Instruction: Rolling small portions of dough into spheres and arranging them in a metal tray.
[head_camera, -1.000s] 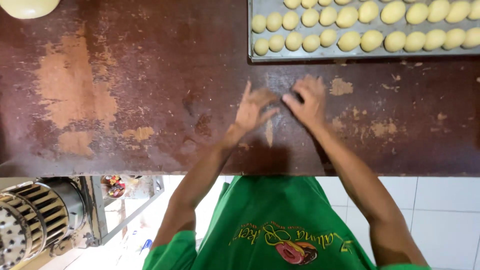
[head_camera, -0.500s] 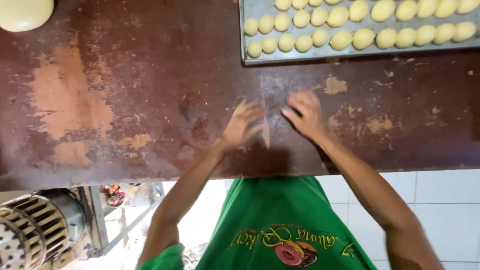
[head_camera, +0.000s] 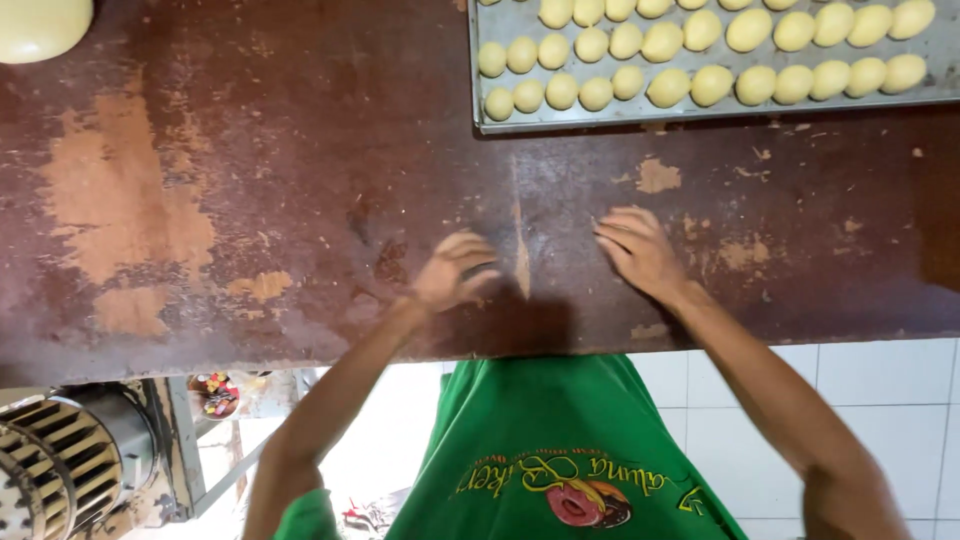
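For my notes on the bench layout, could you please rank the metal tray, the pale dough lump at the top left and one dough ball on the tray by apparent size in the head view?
1. Metal tray, cropped by the frame.
2. Pale dough lump, also cropped.
3. One dough ball.

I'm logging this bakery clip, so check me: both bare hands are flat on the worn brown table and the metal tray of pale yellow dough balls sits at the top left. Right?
Not quite. The head view shows the metal tray of pale yellow dough balls at the top right, not the top left. The left hand and right hand do rest on the worn brown table.
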